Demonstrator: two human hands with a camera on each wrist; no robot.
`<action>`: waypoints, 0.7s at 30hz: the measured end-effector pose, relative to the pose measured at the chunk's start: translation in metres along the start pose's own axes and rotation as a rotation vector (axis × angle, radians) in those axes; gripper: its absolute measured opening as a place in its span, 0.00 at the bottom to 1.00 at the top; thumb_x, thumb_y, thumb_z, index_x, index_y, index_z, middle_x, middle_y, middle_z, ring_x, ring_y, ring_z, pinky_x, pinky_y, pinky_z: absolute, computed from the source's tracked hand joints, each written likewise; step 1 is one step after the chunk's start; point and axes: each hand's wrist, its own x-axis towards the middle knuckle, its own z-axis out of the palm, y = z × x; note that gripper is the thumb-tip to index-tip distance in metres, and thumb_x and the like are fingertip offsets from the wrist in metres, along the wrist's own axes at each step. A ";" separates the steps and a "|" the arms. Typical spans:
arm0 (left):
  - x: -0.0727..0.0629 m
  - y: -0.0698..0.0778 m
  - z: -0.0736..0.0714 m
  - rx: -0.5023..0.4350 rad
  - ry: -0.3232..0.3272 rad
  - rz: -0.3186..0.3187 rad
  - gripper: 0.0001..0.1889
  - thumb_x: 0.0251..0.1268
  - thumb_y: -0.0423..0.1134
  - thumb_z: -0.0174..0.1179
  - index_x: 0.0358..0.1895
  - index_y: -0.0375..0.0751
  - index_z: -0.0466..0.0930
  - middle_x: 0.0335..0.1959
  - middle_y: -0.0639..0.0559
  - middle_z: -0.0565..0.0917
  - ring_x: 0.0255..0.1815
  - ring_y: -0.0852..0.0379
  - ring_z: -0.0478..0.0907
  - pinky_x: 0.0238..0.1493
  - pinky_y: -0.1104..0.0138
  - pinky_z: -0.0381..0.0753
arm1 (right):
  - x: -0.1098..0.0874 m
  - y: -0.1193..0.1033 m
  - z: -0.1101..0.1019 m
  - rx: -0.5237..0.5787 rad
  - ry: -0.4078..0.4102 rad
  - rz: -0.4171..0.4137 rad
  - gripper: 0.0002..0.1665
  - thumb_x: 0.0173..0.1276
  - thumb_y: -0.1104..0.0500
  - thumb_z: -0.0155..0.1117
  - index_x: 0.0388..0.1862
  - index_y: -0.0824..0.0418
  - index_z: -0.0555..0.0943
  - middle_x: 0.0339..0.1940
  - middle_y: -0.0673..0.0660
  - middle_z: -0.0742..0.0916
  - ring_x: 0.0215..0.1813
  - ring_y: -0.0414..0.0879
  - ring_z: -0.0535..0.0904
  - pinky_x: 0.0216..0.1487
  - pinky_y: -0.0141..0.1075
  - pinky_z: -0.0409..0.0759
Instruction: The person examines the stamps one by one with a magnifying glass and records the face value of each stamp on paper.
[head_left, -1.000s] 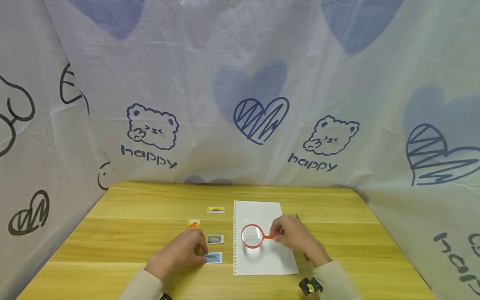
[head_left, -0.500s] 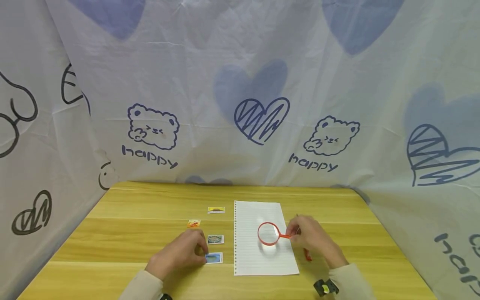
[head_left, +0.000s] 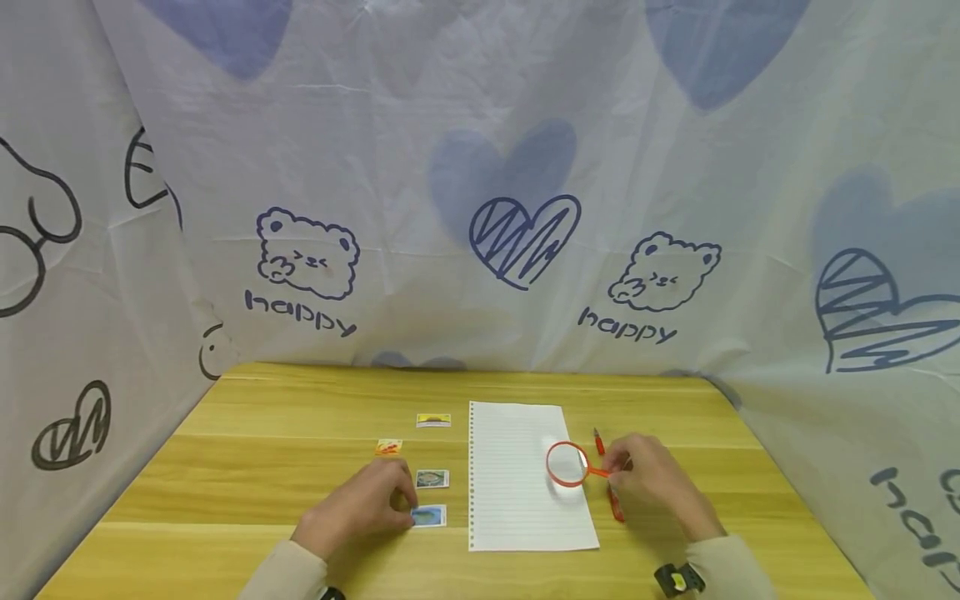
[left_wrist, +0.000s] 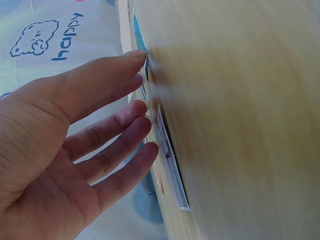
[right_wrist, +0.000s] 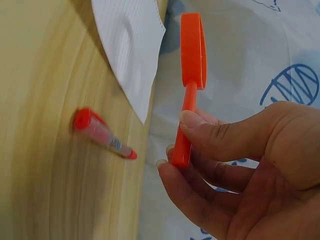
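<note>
My right hand [head_left: 648, 479] holds a red magnifying glass [head_left: 551, 479] by its handle, thumb on one side and fingers on the other, as the right wrist view shows. Its round lens hangs above the right edge of a lined white sheet [head_left: 510, 492]. On the left, the thumb and index finger of my left hand [head_left: 363, 504] pinch the left end of a blue stamp [head_left: 430, 517] lying on the table. In the left wrist view the other fingers [left_wrist: 107, 155] spread loosely beside another stamp [left_wrist: 170, 165].
Above the blue stamp lie a greenish stamp [head_left: 432, 478], an orange-red stamp [head_left: 388, 447] and a yellow stamp [head_left: 433, 420]. A red pen [right_wrist: 102, 132] rests right of the sheet, partly covered by my right hand in the head view. A printed cloth [head_left: 450, 250] hangs behind the wooden table [head_left: 247, 467].
My right hand has carried the magnifying glass rightward, from over the middle of the sheet to its right edge, uncovering more of the pen. My left hand stays at the blue stamp.
</note>
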 end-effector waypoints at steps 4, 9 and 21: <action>0.000 0.000 0.000 0.005 0.003 0.006 0.07 0.50 0.32 0.77 0.34 0.42 0.91 0.35 0.56 0.84 0.36 0.63 0.76 0.38 0.72 0.78 | -0.001 0.010 -0.005 0.005 0.008 -0.006 0.11 0.54 0.75 0.74 0.27 0.60 0.86 0.27 0.51 0.87 0.32 0.40 0.79 0.35 0.31 0.78; 0.000 0.000 -0.001 -0.003 -0.003 0.001 0.07 0.51 0.32 0.77 0.34 0.41 0.91 0.35 0.56 0.84 0.36 0.64 0.76 0.38 0.72 0.78 | -0.002 0.020 -0.012 -0.015 0.036 0.003 0.11 0.55 0.74 0.73 0.27 0.60 0.86 0.27 0.52 0.87 0.32 0.40 0.79 0.35 0.33 0.80; -0.002 0.001 -0.001 -0.011 -0.010 -0.011 0.07 0.52 0.32 0.77 0.34 0.41 0.91 0.35 0.55 0.84 0.36 0.63 0.76 0.37 0.73 0.76 | -0.004 0.043 -0.022 -0.042 0.052 0.097 0.05 0.58 0.72 0.73 0.30 0.65 0.86 0.28 0.53 0.88 0.34 0.44 0.81 0.38 0.39 0.81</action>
